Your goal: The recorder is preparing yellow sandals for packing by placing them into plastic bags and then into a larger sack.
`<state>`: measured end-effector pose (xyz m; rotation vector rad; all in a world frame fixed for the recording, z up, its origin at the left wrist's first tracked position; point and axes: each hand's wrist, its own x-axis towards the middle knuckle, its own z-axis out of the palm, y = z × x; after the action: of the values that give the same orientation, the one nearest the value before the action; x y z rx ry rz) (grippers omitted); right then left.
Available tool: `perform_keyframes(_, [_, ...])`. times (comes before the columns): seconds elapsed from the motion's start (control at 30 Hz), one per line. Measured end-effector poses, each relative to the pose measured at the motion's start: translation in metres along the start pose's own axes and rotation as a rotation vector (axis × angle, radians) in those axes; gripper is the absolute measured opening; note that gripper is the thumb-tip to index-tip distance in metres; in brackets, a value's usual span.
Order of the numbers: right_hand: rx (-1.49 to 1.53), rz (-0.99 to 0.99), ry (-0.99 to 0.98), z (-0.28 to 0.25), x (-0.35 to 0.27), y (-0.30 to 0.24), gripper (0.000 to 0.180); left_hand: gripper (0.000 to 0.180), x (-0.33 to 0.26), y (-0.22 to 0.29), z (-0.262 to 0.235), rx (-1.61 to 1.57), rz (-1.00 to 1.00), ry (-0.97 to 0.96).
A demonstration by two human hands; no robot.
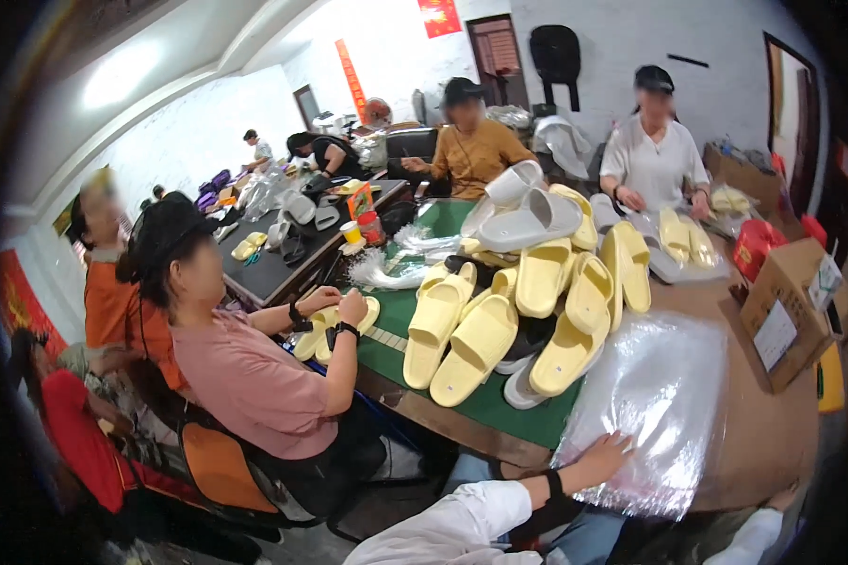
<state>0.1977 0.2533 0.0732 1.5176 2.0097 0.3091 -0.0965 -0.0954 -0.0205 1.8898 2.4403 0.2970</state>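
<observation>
Clear plastic bags (660, 405), flat in a glossy layered stack on the near right part of the tabletop (768, 461), just beside the heap of yellow slippers (476, 348); exact count not tellable. Long axis running from the near edge toward the far side, leaning a little to the right at the top. On the lower left part of the stack, the left hand (605, 460): loose, fingers stretched out over the film, nothing visibly gripped. Most of the plastic therefore ahead of the fingertips and to their right. Left hand clearly the nearer, in contact; right hand (784, 496) well apart, low at the right by the tabletop's edge, too dark and cut off to tell whether clenched or released.

Left of the bags, a green mat (537, 424) under the heap, with grey slippers (532, 221) on top toward the far end. To the right, brown board, then a cardboard box (790, 311) with a white label (775, 336), and red containers (756, 247) behind.

Around the tabletop: on the left, a person in a pink top (245, 367), hands (351, 307) over a pair of yellow slippers (306, 344); across, a person in a mustard top (485, 155) and a person in a white top (658, 155). Farther off, a second, darker tabletop (245, 278) with more footwear (299, 205) and wrapping (264, 193), other people (334, 155) beside it, a fan (378, 113), and pale walls (612, 47) with red hangings (350, 80).
</observation>
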Motion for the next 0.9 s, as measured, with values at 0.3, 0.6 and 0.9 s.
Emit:
perform_keyframes(0.3, [0.247, 0.063, 0.155, 0.093, -0.025, -0.081, 0.046, 0.033, 0.014, -0.059, 0.005, -0.086, 0.268, 0.106])
perform_keyframes(0.6, [0.755, -0.093, -0.559, 0.200, -0.138, -0.108, 0.061, 0.028, 0.006, -0.043, -0.044, -0.194, 0.308, -0.053])
perform_keyframes(0.9, [0.594, 0.123, 0.238, 0.270, -0.159, -0.113, 0.078, 0.050, -0.027, -0.039, -0.058, -0.054, 0.236, -0.109])
